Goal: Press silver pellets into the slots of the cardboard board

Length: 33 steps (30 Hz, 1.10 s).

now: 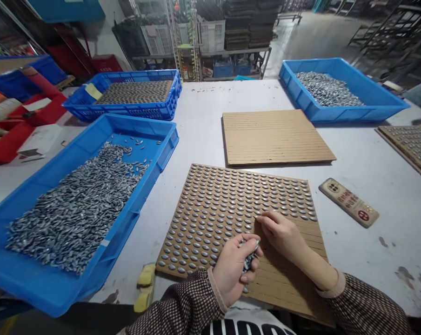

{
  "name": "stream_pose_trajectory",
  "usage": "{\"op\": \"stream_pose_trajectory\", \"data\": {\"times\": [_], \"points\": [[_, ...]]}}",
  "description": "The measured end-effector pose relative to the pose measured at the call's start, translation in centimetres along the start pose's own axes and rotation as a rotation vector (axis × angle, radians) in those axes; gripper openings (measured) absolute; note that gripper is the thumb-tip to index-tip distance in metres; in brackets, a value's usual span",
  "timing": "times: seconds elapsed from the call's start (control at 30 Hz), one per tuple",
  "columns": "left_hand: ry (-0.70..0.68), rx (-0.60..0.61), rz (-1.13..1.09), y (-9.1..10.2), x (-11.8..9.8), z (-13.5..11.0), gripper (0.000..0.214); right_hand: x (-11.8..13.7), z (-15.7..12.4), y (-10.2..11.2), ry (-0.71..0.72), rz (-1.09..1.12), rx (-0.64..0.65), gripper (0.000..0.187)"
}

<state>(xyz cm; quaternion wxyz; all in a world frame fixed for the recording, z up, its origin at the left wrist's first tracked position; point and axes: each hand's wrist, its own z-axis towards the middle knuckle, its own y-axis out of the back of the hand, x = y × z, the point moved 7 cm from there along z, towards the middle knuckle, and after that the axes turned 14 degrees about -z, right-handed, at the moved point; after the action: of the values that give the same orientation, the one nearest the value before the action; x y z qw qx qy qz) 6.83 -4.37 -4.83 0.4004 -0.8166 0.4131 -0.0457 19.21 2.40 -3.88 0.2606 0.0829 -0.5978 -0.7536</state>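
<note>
A slotted cardboard board (294, 279) lies in front of me, most of its slots filled with rows of small oval metal pieces (231, 200). My left hand (233, 272) is curled over the board's near edge, closed on a handful of the same metal pieces (249, 259). My right hand (282, 232) rests on the board at the end of the last filled row, fingertips pinched together at a slot; whether a piece is between them is hidden. The board's lower right part shows bare slots.
A blue bin (140, 204) of loose metal pieces sits at my left. Another blue bin (388, 104) of pieces stands far right, a third (161, 109) holds a filled board. An unfilled cardboard board (273, 137) lies behind mine. A flat labelled block (348, 202) lies to the right.
</note>
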Motion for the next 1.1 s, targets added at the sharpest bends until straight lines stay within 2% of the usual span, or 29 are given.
{"op": "stream_pose_trajectory", "data": {"times": [0.1,0.23,0.33,0.43,0.63,0.83,0.97,1.1], "points": [[-0.045,0.009,0.011,0.1,-0.2,0.0,0.028,-0.3,0.3,0.4,-0.033,0.089,0.010,0.024],[-0.070,-0.010,-0.004,0.3,-0.3,0.0,0.029,-0.4,-0.1,1.5,-0.132,0.348,0.028,0.016],[-0.083,-0.009,-0.012,0.2,-0.4,0.2,0.029,0.3,-1.2,2.3,-0.241,0.606,0.105,0.015],[-0.086,0.020,-0.007,-0.1,-0.3,0.4,0.030,1.7,-1.8,3.3,-0.246,0.744,0.154,0.016],[-0.061,0.023,0.034,-0.3,0.0,0.8,0.035,2.7,-1.9,4.3,-0.147,0.707,0.128,0.012],[-0.031,0.006,0.038,-0.5,0.0,0.6,0.032,1.3,-2.8,2.9,-0.321,0.746,0.164,0.013],[-0.073,-0.008,0.083,-0.6,-0.3,0.5,0.030,2.3,-2.6,3.3,-0.188,0.676,0.183,0.027],[-0.041,-0.003,0.095,-0.4,0.2,0.7,0.027,3.4,-2.5,3.9,-0.070,0.542,0.202,0.034]]}}
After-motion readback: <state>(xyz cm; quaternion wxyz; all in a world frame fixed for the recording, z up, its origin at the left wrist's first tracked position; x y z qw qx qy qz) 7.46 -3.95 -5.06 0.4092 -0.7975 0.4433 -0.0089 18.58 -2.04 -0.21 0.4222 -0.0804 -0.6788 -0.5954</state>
